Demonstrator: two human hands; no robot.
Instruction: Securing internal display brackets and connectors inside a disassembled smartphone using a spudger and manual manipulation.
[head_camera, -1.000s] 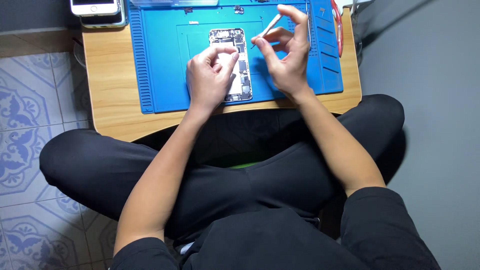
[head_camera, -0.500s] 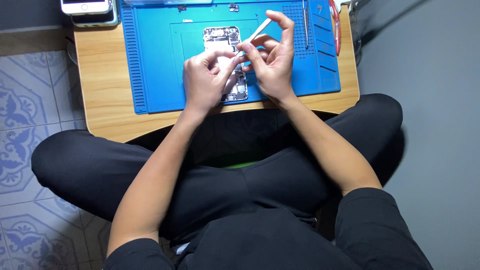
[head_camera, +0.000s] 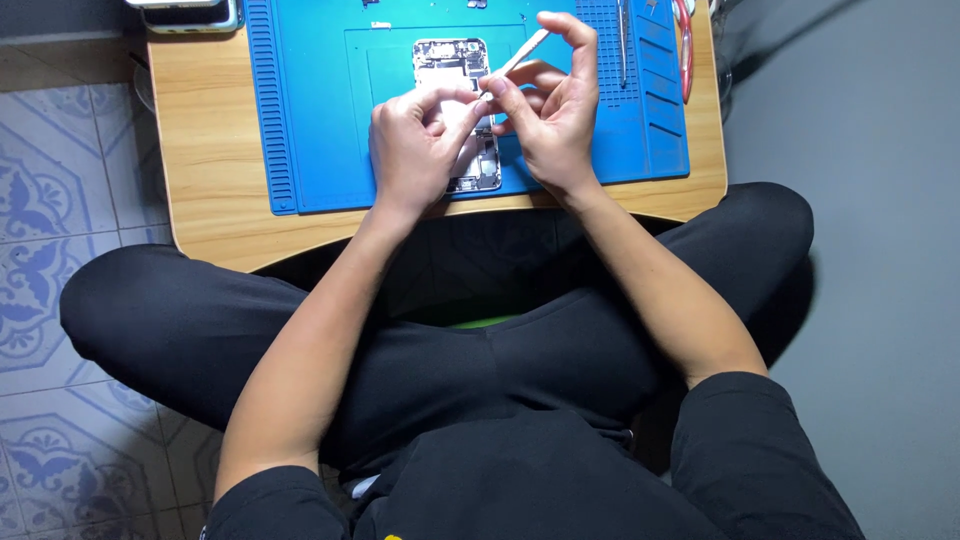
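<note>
Blue mat cushions opened phone. I see left hand pinching its lower half steady; right hand pinches pale pry stick, tip just beside left fingertips.

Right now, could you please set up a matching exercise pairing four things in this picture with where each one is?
Things:
1. opened phone
2. blue mat
3. pale thin tool
4. red-handled tool

Places:
A. on the wooden table
B. at the mat's right edge
C. in the right hand
D. mid-mat, partly under the left hand

Pairs: 1-D, 2-A, 3-C, 4-B
</note>
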